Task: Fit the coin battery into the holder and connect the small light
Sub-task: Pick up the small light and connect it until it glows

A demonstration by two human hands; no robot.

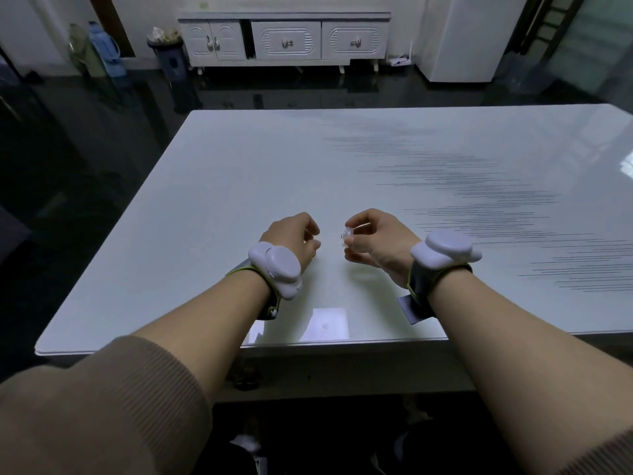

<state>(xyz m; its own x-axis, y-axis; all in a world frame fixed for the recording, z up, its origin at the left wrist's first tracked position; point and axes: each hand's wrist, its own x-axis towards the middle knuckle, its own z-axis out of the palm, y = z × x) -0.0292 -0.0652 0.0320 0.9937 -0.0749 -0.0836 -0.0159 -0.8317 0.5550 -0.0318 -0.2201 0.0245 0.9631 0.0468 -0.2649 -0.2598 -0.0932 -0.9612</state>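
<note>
- I see a small clear holder [346, 232] pinched in my right hand [378, 240], near the tabletop's [212, 186] front edge.
- My left hand [291, 240] sits beside it, fingers curled together; I can't tell whether they hold anything.
- White trackers are strapped on both wrists.

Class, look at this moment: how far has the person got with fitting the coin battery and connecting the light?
Nothing looks finished yet. In hand: the right hand pinches a small clear part, possibly the holder, above the white table. The left hand is curled shut beside it; whether it hides the battery cannot be seen. No lit light shows. Left, as far as visible: seating the battery and connecting the light.
</note>
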